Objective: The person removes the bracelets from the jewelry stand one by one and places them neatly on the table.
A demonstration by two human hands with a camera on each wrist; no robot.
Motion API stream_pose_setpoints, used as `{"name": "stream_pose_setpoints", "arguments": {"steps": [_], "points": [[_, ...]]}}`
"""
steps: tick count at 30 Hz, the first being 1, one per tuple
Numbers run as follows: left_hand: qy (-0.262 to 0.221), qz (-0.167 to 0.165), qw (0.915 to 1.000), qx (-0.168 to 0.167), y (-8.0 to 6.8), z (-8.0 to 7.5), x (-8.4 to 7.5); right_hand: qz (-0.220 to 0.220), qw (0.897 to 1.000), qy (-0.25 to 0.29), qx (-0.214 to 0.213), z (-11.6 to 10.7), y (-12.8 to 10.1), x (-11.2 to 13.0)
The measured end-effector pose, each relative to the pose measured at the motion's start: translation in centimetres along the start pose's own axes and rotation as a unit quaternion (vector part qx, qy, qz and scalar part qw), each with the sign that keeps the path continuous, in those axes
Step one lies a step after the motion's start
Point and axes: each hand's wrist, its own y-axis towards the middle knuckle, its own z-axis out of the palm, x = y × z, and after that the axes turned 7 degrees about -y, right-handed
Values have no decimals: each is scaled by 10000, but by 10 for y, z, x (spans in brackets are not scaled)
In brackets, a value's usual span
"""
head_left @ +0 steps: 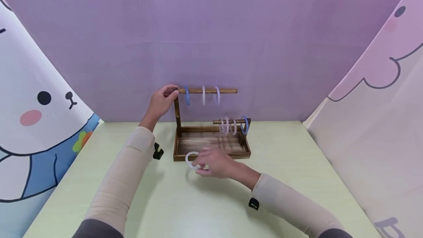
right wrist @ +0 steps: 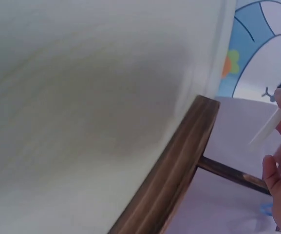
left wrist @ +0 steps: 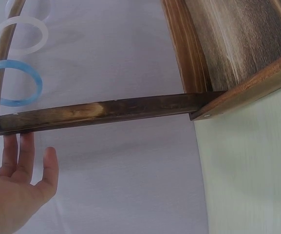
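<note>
A dark wooden bangle stand [head_left: 211,157] has a tray base, a high bar and a lower bar. My left hand [head_left: 162,101] grips the top corner where the post meets the high bar; in the left wrist view, fingers of the left hand [left wrist: 18,180] reach behind the post. On the high bar hang a blue bangle [head_left: 187,96], a white bangle [head_left: 203,96] and a pale lilac bangle [head_left: 217,96]. Just before the tray's front edge, my right hand [head_left: 214,162] pinches a whitish bangle [head_left: 188,157], clear of both bars.
Several pale pink bangles [head_left: 227,126] and a blue bangle [head_left: 244,126] hang on the lower bar. Behind the stand rises a purple cloth backdrop [head_left: 211,47]. The pale table [head_left: 281,157] extends around the tray. Printed cartoon panels [head_left: 49,120] flank it.
</note>
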Motion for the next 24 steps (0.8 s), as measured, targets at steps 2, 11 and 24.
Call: {"name": "stream_pose_setpoints", "arguments": {"steps": [2, 11, 24], "points": [[-17, -5, 10000, 9, 0, 1, -1, -147, 9999, -38, 2, 5, 3, 2], [-66, 5, 10000, 23, 0, 0, 1, -478, 9983, -275, 186, 23, 10, 6], [-112, 3, 9999, 56, 4, -1, 6, -538, 9964, -315, 570, 43, 21, 10]]}}
